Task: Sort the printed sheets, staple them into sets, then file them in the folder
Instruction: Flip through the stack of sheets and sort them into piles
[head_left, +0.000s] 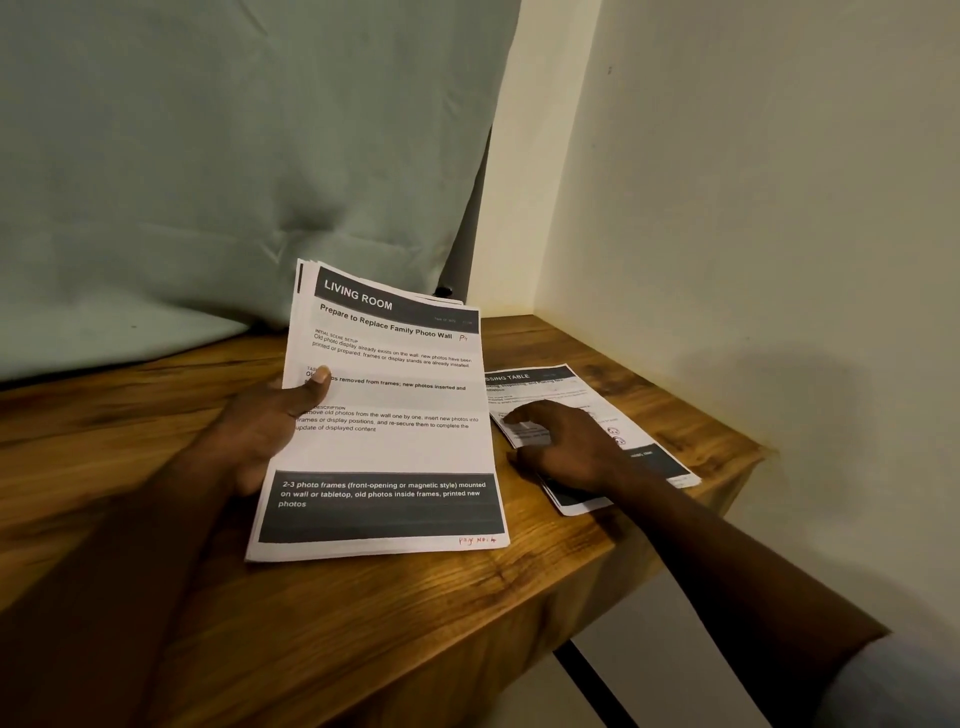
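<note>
Gripped thumb-on-top in the left hand (260, 428) above the brown wood-grain table (415, 623), a stack of white printed sheets (374, 551) is mid-sorting, I judge, while the right hand (566, 449) rests flat-fingered on a smaller pile (545, 387) beside it; next, deal the top page (405, 447) across.

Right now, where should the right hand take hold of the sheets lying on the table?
Probably the near corner of the flat sheets, from the table's front edge: they lie flat, but their edges fan apart there, so fingers of the right hand could slip under.
</note>
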